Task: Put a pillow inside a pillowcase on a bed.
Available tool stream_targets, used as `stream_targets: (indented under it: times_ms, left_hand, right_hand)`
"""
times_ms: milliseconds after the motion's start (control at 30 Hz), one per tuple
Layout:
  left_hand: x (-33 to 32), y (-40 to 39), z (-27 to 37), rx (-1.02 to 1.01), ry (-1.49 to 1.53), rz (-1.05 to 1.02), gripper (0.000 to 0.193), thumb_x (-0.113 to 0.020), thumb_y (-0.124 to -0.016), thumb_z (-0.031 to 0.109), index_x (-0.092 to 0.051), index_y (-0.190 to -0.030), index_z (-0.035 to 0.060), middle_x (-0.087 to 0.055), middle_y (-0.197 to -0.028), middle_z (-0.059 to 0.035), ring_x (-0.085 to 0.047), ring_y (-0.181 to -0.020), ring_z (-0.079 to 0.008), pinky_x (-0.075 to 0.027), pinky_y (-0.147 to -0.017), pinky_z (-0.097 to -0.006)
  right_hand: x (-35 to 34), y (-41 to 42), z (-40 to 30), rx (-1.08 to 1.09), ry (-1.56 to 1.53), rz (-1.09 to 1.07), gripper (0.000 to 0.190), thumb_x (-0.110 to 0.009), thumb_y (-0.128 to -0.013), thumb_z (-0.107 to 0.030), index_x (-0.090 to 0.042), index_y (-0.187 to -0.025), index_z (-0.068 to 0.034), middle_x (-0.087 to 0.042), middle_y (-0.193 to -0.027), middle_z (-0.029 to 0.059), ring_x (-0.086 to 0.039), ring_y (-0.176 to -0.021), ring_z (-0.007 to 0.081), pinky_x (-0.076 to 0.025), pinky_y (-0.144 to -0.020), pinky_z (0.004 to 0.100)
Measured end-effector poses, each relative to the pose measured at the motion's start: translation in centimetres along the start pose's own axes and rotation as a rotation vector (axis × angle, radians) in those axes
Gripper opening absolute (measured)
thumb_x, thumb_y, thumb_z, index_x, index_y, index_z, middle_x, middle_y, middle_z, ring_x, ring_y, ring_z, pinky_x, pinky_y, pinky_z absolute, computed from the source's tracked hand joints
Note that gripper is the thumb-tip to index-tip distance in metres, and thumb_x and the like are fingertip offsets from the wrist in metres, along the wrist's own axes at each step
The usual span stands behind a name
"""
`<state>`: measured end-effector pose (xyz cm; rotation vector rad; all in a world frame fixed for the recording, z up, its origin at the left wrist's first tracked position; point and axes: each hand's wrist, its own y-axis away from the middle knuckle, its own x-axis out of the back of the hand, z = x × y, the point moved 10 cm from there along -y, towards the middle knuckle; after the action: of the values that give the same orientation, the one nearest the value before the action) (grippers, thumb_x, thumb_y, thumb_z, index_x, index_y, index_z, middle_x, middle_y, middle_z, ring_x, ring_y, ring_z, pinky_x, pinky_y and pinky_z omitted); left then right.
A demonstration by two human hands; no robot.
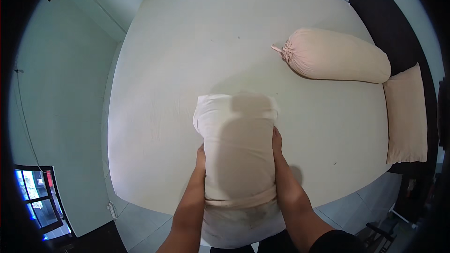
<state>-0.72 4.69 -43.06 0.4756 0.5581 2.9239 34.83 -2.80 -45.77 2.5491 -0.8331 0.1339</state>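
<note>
Before my body is a pillow in a pale cream pillowcase [242,154], held lengthwise between my two hands. Its near end, a stained off-white pillow [246,219], sticks out past the folded hem of the case. My left hand [201,153] presses against the left side, its fingers mostly hidden by the pillow. On the right side, my right hand [277,140] grips the case, with its fingers also largely out of sight. The far end of the case looks looser and has a corner at the left. My shadow falls across the cloth.
Under the pillow spreads a mattress with a pale fitted sheet [168,59]. A pinkish bolster [337,56] lies at the right, and a beige pillow [406,116] rests by the dark headboard [383,24]. A power strip [112,211] is near the left floor edge. A window [40,196] is lower left.
</note>
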Motion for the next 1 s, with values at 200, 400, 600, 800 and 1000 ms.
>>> stream_targets:
  times_ms: [200, 400, 600, 800, 1000]
  left_hand:
    - [0.5, 8.4, -4.9, 0.233, 0.335, -0.315, 0.053, -0.029, -0.105, 0.035, -0.038, -0.142, -0.0021, -0.053, -0.134, -0.0194, -0.054, -0.118, -0.0288, -0.04, -0.103, -0.0352]
    - [3.1, 15.2, 5.5, -0.271, -0.238, -0.238, 0.062, -0.052, -0.095, 0.034, -0.035, -0.144, 0.0016, -0.042, -0.143, -0.0215, -0.041, -0.132, -0.0309, -0.031, -0.11, -0.0392]
    - [4.5, 24.5, 16.5, -0.769, -0.746, 0.01, 0.043, -0.075, -0.071, 0.019, -0.06, -0.109, 0.0057, -0.06, -0.113, -0.0184, -0.057, -0.105, -0.0347, -0.045, -0.088, -0.0422]
    - [0.2, 19.5, 18.8, -0.523, -0.706, -0.231, 0.023, -0.066, -0.082, 0.027, -0.055, -0.092, 0.0093, -0.064, -0.092, -0.015, -0.06, -0.086, -0.0354, -0.045, -0.074, -0.049]
    - [-1.7, 31.6, 10.4, -0.545, -0.971, -0.488, 0.042, -0.059, -0.086, 0.053, -0.06, -0.091, 0.0109, -0.067, -0.079, -0.0151, -0.065, -0.078, -0.0357, -0.048, -0.07, -0.0485]
  right_hand:
    - [1.8, 10.0, 0.3, -0.046, 0.291, -0.184, 0.044, -0.041, -0.101, -0.028, -0.05, -0.132, 0.001, -0.059, -0.125, 0.0219, -0.054, -0.119, 0.032, -0.04, -0.101, 0.0361]
    - [5.8, 15.9, -3.2, 0.066, 0.339, -0.31, 0.046, -0.054, -0.092, -0.027, -0.052, -0.132, -0.003, -0.053, -0.131, 0.0224, -0.047, -0.124, 0.0384, -0.035, -0.107, 0.042]
    - [5.5, 26.8, -15.1, 0.693, 0.648, -0.292, 0.053, -0.067, -0.081, -0.023, -0.055, -0.131, -0.013, -0.056, -0.126, 0.0197, -0.051, -0.119, 0.0365, -0.038, -0.101, 0.0465]
    - [-1.1, 24.3, -19.7, 0.701, 0.733, -0.494, 0.042, -0.059, -0.08, -0.022, -0.059, -0.12, -0.01, -0.063, -0.11, 0.0176, -0.06, -0.103, 0.0372, -0.045, -0.089, 0.0504]
    - [-0.4, 34.5, -8.0, 0.729, 1.021, -0.8, 0.032, -0.06, -0.075, -0.026, -0.065, -0.102, -0.008, -0.066, -0.094, 0.0163, -0.062, -0.091, 0.0355, -0.046, -0.083, 0.0514]
